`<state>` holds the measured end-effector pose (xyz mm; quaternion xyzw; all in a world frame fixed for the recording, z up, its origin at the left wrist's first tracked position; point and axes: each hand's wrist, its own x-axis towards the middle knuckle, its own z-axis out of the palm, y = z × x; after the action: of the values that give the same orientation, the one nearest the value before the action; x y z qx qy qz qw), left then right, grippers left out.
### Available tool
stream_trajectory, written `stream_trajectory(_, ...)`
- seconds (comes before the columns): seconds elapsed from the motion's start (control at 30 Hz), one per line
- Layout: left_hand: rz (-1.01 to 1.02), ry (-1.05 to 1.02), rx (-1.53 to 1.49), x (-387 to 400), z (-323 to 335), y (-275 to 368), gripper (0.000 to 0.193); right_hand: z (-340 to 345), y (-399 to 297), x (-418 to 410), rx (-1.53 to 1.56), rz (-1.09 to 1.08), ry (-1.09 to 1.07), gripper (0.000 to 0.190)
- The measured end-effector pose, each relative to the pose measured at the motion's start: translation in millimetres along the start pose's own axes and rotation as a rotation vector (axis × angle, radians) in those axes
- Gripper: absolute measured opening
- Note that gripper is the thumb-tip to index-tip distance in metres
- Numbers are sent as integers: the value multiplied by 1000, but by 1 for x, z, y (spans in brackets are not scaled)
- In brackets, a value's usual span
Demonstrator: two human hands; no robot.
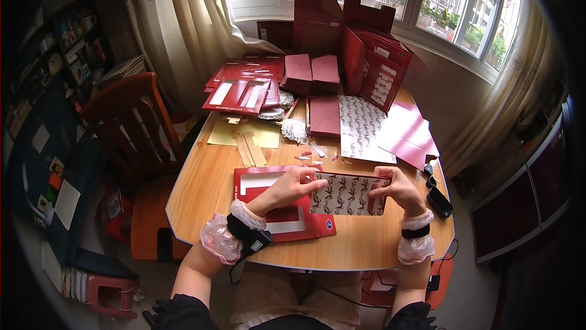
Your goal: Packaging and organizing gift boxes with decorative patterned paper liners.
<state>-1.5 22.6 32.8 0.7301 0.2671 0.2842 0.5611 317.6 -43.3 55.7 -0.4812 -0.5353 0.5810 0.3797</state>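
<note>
Both my hands grip a flat, white card wallet (343,195) with a dark red repeating pattern, held level above the front of the table. My left hand (293,188) pinches its upper left corner, and my right hand (399,188) pinches its right end. A small red piece (371,199) shows on the wallet beside my right fingers. Under my left hand and forearm lies a flat red cardboard sleeve (316,234) with white window areas, bearing writing; my arm covers part of it.
Several similar red sleeves (238,94) are piled at the back left. Pink card stacks (325,71) stand behind patterned sheets (364,124). Tall red boxes (380,62) rise by the window. Paper scraps (317,149) dot the wooden table (366,247); a black device (439,202) lies at its right edge.
</note>
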Motion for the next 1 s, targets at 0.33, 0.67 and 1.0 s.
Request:
stream_trajectory(0.33,56,44,107,0,-1,-4,25,17,-16,-3,-311,-170,136,46)
stream_trajectory(0.67,38,27,-18,4,4,-20,22,96,-26,2,-1290,-668,17,57)
stream_trajectory(1.0,-58,-95,-23,1,-1,-4,25,88,-26,-2,-1187,-660,-33,40)
